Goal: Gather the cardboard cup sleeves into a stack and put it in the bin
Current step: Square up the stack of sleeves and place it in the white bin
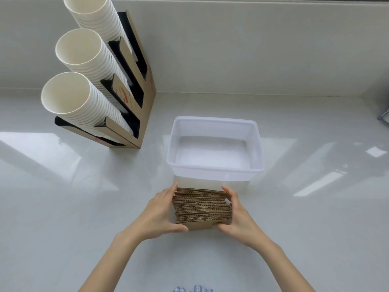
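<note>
**Sleeve stack gathered, bin waiting just beyond**

Both hands are clamping the stack of cardboard cup sleeves (pixel 203 206) between them, the left hand (pixel 163 213) pressing on its left end and the right hand (pixel 235 213) on its right end, thumbs hooking under the near face. The sleeves are standing on edge, corrugated rims facing up, and the stack's long axis is running left to right across the view. Whether it is resting on the tabletop (pixel 84 197) or hanging slightly above it is hard to tell.

The white bin (pixel 214 170) is sitting empty directly beyond the stack, its near wall just beside the far sleeves, its long side lying parallel to them. Neither hand is nearer; the move ahead is looking like a lift up and forward over the near rim, without turning. A cup dispenser (pixel 130 102) is standing well off to the left.
</note>
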`<action>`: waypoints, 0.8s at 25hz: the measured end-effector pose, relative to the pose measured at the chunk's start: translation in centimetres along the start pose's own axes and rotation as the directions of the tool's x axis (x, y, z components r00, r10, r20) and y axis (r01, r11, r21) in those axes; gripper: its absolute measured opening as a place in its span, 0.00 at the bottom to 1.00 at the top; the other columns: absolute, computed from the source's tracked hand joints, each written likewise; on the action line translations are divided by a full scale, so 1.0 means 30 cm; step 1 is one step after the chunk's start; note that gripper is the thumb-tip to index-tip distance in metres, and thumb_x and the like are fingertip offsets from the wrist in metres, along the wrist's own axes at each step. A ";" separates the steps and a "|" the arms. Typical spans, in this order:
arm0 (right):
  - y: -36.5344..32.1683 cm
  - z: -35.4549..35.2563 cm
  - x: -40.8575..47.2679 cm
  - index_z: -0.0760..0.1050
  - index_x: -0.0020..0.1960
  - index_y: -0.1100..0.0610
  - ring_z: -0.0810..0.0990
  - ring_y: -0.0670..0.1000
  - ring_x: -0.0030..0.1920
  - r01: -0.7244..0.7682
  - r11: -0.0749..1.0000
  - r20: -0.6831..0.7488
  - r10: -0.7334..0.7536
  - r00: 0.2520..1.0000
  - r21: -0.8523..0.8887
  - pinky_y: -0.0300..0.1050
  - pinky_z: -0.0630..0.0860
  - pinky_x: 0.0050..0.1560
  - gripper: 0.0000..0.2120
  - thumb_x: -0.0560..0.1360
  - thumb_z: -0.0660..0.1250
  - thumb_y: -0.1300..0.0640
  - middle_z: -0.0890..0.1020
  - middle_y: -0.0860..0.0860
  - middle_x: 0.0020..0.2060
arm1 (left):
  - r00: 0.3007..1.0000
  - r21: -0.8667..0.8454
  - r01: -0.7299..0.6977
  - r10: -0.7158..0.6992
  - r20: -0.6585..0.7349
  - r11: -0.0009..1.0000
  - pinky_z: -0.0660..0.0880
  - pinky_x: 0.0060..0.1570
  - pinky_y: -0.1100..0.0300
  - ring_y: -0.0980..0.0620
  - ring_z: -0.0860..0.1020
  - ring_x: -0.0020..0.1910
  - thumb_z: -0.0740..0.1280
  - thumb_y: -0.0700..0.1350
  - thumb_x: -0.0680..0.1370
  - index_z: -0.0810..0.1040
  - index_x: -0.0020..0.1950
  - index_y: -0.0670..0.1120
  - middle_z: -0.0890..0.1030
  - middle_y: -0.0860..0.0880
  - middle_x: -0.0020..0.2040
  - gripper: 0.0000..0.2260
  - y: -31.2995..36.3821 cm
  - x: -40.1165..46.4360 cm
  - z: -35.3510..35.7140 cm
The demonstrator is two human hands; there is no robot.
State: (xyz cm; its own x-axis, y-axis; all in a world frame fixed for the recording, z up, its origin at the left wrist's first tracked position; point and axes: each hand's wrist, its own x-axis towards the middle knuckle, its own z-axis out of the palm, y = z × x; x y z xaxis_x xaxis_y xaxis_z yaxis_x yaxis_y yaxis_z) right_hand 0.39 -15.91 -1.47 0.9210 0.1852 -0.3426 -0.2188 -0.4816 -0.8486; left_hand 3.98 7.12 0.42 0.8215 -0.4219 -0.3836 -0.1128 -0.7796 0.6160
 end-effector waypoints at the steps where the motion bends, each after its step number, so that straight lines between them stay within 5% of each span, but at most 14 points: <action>1: 0.004 0.004 -0.002 0.49 0.72 0.47 0.70 0.39 0.62 -0.001 1.000 -0.005 0.001 1.000 0.003 0.28 0.64 0.62 0.44 0.66 0.72 0.58 0.72 0.49 0.63 | 1.000 -0.069 0.018 -0.017 0.012 0.997 0.53 0.69 0.63 0.54 0.56 0.72 0.68 0.71 0.49 0.43 0.74 0.51 0.56 0.60 0.67 0.61 -0.015 -0.007 0.003; 3: 0.012 0.016 -0.003 0.47 0.72 0.47 0.70 0.46 0.65 0.010 1.000 -0.015 -0.010 1.000 -0.010 0.38 0.66 0.67 0.46 0.64 0.71 0.54 0.71 0.49 0.64 | 1.000 -0.132 0.018 -0.018 0.000 0.991 0.53 0.69 0.63 0.54 0.55 0.73 0.73 0.63 0.56 0.43 0.74 0.51 0.56 0.59 0.69 0.56 -0.032 -0.011 0.025; 6: 0.010 0.031 -0.001 0.44 0.73 0.50 0.70 0.45 0.63 0.014 1.000 -0.021 -0.014 1.000 -0.012 0.24 0.64 0.61 0.46 0.66 0.72 0.58 0.70 0.45 0.61 | 0.997 -0.169 0.011 -0.023 -0.071 0.986 0.54 0.68 0.63 0.52 0.55 0.73 0.73 0.57 0.58 0.41 0.73 0.50 0.57 0.52 0.74 0.54 -0.021 -0.001 0.070; 12: 0.000 0.049 0.003 0.42 0.73 0.51 0.72 0.44 0.62 0.022 0.999 -0.047 -0.020 0.999 0.025 0.15 0.61 0.56 0.46 0.68 0.71 0.60 0.72 0.47 0.62 | 0.981 -0.225 -0.032 -0.013 -0.195 0.974 0.52 0.64 0.66 0.57 0.56 0.68 0.65 0.64 0.54 0.38 0.72 0.47 0.55 0.62 0.64 0.56 0.028 0.021 0.125; 17: 0.018 0.007 -0.013 0.45 0.74 0.50 0.74 0.36 0.56 -0.009 1.000 0.008 0.009 1.000 0.012 0.18 0.66 0.52 0.44 0.68 0.70 0.62 0.73 0.46 0.60 | 0.985 -0.227 -0.005 -0.034 -0.168 0.974 0.55 0.64 0.64 0.51 0.58 0.69 0.66 0.63 0.54 0.33 0.70 0.50 0.62 0.55 0.67 0.57 -0.010 0.030 0.122; 20: 0.025 0.017 -0.020 0.48 0.72 0.49 0.75 0.40 0.56 0.004 0.999 -0.021 -0.005 1.000 -0.035 0.18 0.65 0.53 0.41 0.68 0.70 0.62 0.73 0.48 0.61 | 0.976 -0.191 -0.015 -0.028 -0.217 0.982 0.57 0.65 0.61 0.56 0.58 0.65 0.66 0.64 0.53 0.46 0.74 0.46 0.60 0.59 0.62 0.55 -0.001 0.028 0.132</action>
State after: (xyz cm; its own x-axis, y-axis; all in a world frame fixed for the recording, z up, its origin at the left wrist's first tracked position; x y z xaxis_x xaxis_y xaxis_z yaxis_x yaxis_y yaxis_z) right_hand -0.49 -15.94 -2.10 0.9287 0.1690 -0.3300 -0.2041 -0.5102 -0.8355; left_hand 2.47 4.96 -2.65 0.9261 -0.2896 -0.2419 -0.0162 -0.6709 0.7414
